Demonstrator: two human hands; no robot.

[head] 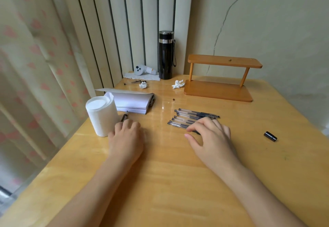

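Observation:
Several clear pens with dark caps point(192, 115) lie side by side on the wooden table point(169, 173). My right hand point(211, 137) rests over the near end of the pile, and its thumb and forefinger pinch the dark end of one pen. My left hand point(126, 137) lies knuckles up beside a white paper roll point(102, 114). Its fingers curl over the near end of a dark pen point(124, 116), which points away toward a stack of white paper point(131, 102). A loose black cap point(270, 136) lies off to the right.
At the back stand a black flask point(166, 55) and a small two-level wooden shelf point(220, 79). Two crumpled tissues point(178, 84), a small grey device on a napkin point(142, 70) and pen parts point(133, 82) lie near the wall. A curtain hangs left.

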